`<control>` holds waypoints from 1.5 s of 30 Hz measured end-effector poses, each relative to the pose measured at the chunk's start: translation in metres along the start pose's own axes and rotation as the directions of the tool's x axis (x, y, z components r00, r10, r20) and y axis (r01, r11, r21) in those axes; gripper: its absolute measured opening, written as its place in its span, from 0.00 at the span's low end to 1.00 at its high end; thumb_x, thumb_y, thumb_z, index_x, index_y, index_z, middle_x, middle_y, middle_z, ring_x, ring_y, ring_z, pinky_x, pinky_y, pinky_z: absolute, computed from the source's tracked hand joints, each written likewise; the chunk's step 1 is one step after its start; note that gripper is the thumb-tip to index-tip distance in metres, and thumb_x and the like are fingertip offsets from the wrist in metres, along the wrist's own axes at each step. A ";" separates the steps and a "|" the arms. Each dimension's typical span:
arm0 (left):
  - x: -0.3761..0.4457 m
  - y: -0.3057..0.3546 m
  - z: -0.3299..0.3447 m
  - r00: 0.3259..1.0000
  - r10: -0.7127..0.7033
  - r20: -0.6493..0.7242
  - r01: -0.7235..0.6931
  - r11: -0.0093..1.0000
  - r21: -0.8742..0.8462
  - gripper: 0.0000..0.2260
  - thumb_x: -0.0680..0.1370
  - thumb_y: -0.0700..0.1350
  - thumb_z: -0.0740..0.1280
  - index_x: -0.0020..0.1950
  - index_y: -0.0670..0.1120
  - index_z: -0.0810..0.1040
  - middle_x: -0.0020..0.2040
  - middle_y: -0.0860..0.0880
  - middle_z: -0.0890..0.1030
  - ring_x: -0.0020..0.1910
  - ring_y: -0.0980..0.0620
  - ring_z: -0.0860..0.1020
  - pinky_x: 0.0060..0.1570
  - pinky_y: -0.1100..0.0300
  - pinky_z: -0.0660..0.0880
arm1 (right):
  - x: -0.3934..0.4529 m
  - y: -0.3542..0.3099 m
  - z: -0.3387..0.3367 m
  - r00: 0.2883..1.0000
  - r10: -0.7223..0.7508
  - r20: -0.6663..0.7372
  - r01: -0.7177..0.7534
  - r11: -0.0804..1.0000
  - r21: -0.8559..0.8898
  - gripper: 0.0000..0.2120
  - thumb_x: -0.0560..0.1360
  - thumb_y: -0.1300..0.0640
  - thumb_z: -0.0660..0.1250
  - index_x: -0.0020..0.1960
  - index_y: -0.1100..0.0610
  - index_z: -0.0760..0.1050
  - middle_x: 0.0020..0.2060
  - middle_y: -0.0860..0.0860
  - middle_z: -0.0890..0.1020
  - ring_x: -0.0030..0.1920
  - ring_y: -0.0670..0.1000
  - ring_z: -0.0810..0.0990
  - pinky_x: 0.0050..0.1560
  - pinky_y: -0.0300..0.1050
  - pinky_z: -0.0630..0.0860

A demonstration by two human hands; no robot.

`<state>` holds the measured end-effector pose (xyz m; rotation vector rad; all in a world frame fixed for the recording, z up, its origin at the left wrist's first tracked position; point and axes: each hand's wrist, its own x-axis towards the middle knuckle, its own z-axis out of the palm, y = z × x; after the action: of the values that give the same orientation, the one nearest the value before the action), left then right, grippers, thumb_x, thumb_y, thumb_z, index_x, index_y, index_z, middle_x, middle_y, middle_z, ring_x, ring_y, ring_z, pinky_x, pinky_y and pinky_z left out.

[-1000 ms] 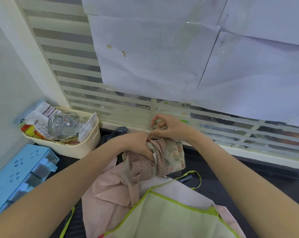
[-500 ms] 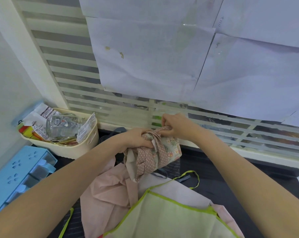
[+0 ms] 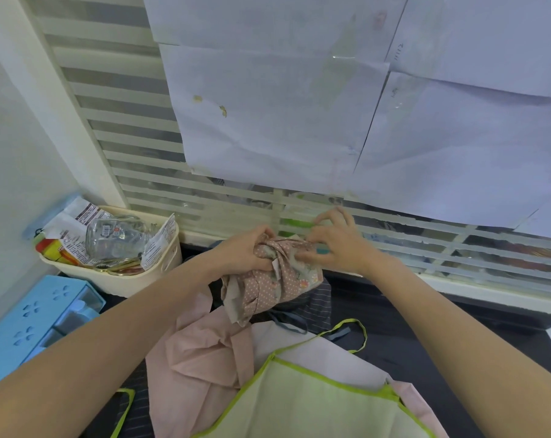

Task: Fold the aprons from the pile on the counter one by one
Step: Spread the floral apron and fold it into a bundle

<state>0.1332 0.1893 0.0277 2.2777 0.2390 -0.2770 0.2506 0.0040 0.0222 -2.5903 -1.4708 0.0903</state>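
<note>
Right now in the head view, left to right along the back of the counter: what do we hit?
Blue organizer → cream basket holding a glass jar → left hand → floral apron bundle → right hand.

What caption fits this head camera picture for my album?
Both hands, left and right, grip a bundled floral apron above the apron pile.

Matt cloth aprons (image 3: 267,358), glossy plastic basket (image 3: 135,281)
</note>
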 end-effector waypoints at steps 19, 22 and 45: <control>-0.007 -0.020 -0.010 0.995 -0.100 -0.001 0.075 0.752 -0.655 0.25 0.62 0.42 0.79 0.55 0.52 0.74 0.53 0.44 0.80 0.51 0.46 0.79 0.55 0.50 0.76 | -0.027 0.003 0.003 0.975 0.173 0.140 -0.221 0.707 0.671 0.04 0.73 0.62 0.70 0.42 0.59 0.75 0.40 0.45 0.77 0.43 0.38 0.74 0.51 0.40 0.70; -0.005 -0.020 -0.006 0.988 -0.140 -0.064 0.059 0.728 -0.683 0.20 0.67 0.40 0.76 0.54 0.52 0.74 0.52 0.44 0.80 0.50 0.46 0.79 0.54 0.50 0.76 | -0.026 -0.005 0.006 0.950 0.290 0.119 -0.283 0.631 0.722 0.04 0.73 0.65 0.68 0.47 0.61 0.74 0.45 0.56 0.78 0.46 0.53 0.77 0.52 0.52 0.74; -0.020 -0.013 -0.011 0.987 0.117 0.107 0.005 0.652 -0.759 0.41 0.45 0.55 0.83 0.57 0.58 0.73 0.46 0.54 0.84 0.45 0.54 0.82 0.40 0.61 0.79 | -0.017 -0.020 0.016 0.854 0.201 0.480 -0.389 -0.364 0.846 0.08 0.79 0.65 0.60 0.54 0.60 0.75 0.43 0.56 0.84 0.39 0.51 0.83 0.37 0.40 0.82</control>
<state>0.1118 0.2043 0.0307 1.4050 0.1608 -0.2480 0.2228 0.0011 0.0091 -1.2329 -0.0646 1.0645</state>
